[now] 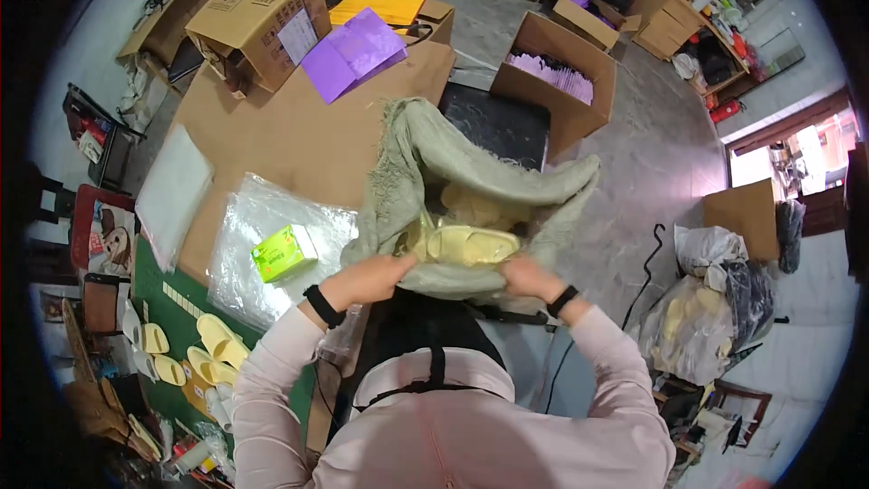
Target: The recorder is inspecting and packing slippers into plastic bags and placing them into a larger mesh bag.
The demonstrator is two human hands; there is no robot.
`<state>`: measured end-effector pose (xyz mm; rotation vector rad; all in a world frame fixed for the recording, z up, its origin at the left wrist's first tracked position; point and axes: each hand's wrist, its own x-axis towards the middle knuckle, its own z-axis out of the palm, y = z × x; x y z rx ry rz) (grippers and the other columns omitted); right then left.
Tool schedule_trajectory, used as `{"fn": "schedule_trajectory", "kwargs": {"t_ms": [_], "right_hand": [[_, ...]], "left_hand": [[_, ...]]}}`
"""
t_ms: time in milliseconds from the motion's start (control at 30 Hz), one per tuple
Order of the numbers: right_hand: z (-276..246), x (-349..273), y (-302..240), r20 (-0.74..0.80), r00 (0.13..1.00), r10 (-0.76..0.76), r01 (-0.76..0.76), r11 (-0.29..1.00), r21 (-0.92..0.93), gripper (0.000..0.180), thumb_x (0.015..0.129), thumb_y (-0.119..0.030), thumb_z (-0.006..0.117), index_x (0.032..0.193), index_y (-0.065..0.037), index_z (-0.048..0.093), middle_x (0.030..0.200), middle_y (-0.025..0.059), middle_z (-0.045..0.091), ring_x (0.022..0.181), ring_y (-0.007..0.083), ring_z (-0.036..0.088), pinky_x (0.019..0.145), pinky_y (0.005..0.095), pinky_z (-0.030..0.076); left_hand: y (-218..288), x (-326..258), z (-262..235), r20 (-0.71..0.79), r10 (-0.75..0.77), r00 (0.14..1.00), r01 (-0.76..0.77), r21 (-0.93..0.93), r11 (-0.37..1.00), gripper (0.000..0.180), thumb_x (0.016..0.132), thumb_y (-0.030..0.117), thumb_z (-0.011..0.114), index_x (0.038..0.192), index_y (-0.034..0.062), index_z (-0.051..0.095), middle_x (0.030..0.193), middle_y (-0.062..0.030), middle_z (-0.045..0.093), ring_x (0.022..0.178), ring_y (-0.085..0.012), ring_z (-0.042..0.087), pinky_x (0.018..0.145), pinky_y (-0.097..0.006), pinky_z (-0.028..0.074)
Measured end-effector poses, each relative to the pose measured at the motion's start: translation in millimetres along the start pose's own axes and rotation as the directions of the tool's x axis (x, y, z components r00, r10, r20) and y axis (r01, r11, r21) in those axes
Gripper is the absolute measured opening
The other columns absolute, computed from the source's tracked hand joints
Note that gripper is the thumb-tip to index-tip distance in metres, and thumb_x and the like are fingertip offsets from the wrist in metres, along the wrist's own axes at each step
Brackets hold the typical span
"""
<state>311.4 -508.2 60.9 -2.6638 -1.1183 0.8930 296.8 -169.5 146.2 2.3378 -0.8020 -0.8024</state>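
Note:
A grey-green woven sack (pixel 434 149) gapes in front of me, its rim folded back and frayed at the far left. Pale yellow slippers (pixel 475 244) lie inside it, near the rim closest to me; deeper contents are in shade. My left hand (pixel 369 279) is closed on the near-left part of the sack's rim, beside a slipper. At the near-right part of the rim, my right hand (pixel 532 278) is closed on the sack cloth, right by the slipper's end. The fingertips of both hands are partly hidden by cloth.
A brown table (pixel 272 140) on the left bears clear plastic bags (pixel 237 226), a green tissue pack (pixel 283 254), a purple folder (pixel 355 56) and a cardboard box (pixel 258 23). Yellow slippers (pixel 217 340) rest on a green mat. An open carton (pixel 561 72) stands beyond the sack.

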Motion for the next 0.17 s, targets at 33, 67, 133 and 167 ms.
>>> {"fn": "schedule_trajectory", "kwargs": {"t_ms": [33, 67, 133, 167], "right_hand": [[-23.1, -13.8, -3.4, -0.056, 0.998, -0.017, 0.019, 0.999, 0.028, 0.017, 0.063, -0.016, 0.064, 0.076, -0.006, 0.067, 0.079, 0.0191, 0.066, 0.078, 0.0344, 0.065, 0.069, 0.0427, 0.050], [-36.0, -21.5, -1.0, -0.110, 0.993, -0.030, 0.036, 0.998, 0.055, 0.019, 0.062, -0.018, 0.066, 0.077, -0.006, 0.067, 0.079, 0.0194, 0.066, 0.080, 0.0332, 0.065, 0.072, 0.0420, 0.050], [-11.6, -29.7, 4.3, -0.093, 0.993, -0.073, 0.073, 0.997, 0.003, 0.022, 0.061, -0.018, 0.067, 0.080, -0.007, 0.068, 0.079, 0.0182, 0.066, 0.082, 0.0305, 0.066, 0.085, 0.0458, 0.044], [19.9, -33.7, 9.3, -0.078, 0.991, -0.104, 0.101, 0.994, -0.047, 0.026, 0.060, -0.019, 0.069, 0.083, -0.008, 0.069, 0.079, 0.0170, 0.067, 0.085, 0.0278, 0.066, 0.097, 0.0496, 0.038]], "left_hand": [[7.8, -2.1, -4.8, -0.004, -0.004, 1.000, 0.004, 0.000, 1.000, 0.040, 0.070, -0.002, 0.054, 0.107, -0.0002, 0.040, 0.076, -0.0247, 0.057, 0.078, -0.0450, 0.056, 0.065, -0.051, 0.044], [19.0, -3.5, -10.4, 0.003, 0.033, 0.999, -0.033, 0.016, 0.999, 0.042, 0.069, -0.002, 0.055, 0.108, 0.0002, 0.040, 0.075, -0.0239, 0.057, 0.079, -0.0445, 0.057, 0.066, -0.050, 0.044], [31.6, -5.6, -2.6, 0.005, 0.132, 0.991, -0.132, 0.068, 0.989, 0.047, 0.067, -0.001, 0.056, 0.111, 0.0030, 0.040, 0.074, -0.0214, 0.058, 0.079, -0.0421, 0.058, 0.072, -0.049, 0.044], [43.1, -4.9, 3.5, 0.121, 0.072, 0.990, -0.090, 0.153, 0.984, 0.051, 0.067, 0.000, 0.058, 0.114, 0.0083, 0.042, 0.075, -0.0198, 0.060, 0.080, -0.0379, 0.061, 0.083, -0.049, 0.042]]}}
